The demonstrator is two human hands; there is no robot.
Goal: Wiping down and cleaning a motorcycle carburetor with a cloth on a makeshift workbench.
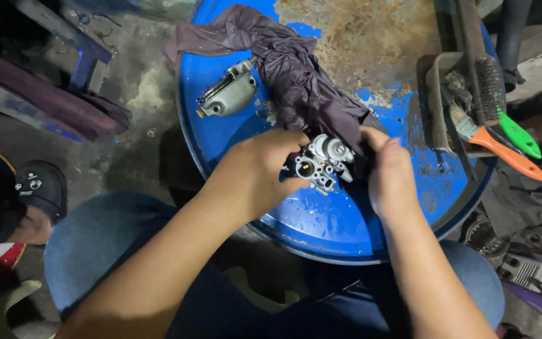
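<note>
Carburetor body [323, 162] sits pinched between left hand [260, 171] and right hand [389, 176], above the blue drum lid [334, 220] — keep both grips firm while wiping. Purple rag [296, 75] trails to twelve o'clock; metal cover [228, 95] at ten, brushes [503, 135] at three.

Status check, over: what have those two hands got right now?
Left hand and right hand both grip metal carburetor. Dark rag drapes against it. Over.
</note>
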